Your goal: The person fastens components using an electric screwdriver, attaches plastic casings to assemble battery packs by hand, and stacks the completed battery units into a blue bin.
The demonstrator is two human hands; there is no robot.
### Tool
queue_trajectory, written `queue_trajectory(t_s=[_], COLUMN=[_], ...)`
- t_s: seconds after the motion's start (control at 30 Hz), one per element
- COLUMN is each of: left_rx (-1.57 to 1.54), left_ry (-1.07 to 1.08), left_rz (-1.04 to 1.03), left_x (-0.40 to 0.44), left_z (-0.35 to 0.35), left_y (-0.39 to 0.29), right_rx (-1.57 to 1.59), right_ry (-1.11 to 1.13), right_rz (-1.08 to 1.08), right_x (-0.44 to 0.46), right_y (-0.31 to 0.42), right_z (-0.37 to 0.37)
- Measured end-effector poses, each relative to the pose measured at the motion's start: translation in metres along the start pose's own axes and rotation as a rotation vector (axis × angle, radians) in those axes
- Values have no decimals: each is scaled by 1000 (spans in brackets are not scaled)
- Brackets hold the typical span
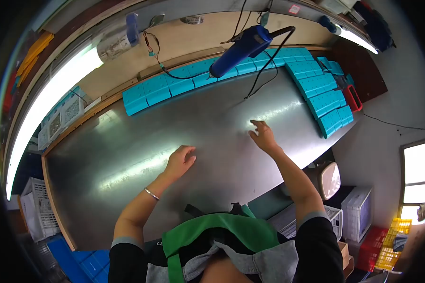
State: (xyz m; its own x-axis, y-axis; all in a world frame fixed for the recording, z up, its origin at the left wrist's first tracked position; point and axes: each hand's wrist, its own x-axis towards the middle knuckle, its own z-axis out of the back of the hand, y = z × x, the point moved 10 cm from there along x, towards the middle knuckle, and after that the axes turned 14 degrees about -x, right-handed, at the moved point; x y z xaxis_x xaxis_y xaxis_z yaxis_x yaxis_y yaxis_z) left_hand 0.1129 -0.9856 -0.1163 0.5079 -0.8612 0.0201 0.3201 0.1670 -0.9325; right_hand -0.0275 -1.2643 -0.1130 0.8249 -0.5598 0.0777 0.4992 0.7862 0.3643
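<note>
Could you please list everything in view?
metal table: 1, grey, centre
teal blocks: many, teal, table's back and right
power tool: 1, blue, hanging above table
cables: several, black, above table
lamps: 2, white, upper left and right
red frame: 1, red, beside the blocks
small trays: several, whitish, left
basket: at least 1, white, lower left
bins: at least 2, blue and whitish, lower left and lower right
crates: at least 2, red and yellow, lower right
window: 1, white, right
apron: 1, green, on the person
bracelet: 1, silver, left wrist
left hand: 1, bare, over table
right hand: 1, bare, over table
</note>
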Motion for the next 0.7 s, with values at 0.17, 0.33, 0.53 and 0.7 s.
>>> queue_trajectory(t_s=[0.17,0.33,0.53,0.7], left_rx=[268,636,719,-256], left_ry=[-216,-288,-485,-318], left_rz=[-126,-129,-324,-233], left_x=[88,193,255,272], left_z=[18,13,20,24], left_y=[-11,-2,-4,18], right_rx=[387,567,585,667], right_ry=[312,50,11,131], right_rz=[-85,215,131,184], right_x=[92,125,171,172], right_y=[-1,73,14,10], right_z=[-66,3,26,26])
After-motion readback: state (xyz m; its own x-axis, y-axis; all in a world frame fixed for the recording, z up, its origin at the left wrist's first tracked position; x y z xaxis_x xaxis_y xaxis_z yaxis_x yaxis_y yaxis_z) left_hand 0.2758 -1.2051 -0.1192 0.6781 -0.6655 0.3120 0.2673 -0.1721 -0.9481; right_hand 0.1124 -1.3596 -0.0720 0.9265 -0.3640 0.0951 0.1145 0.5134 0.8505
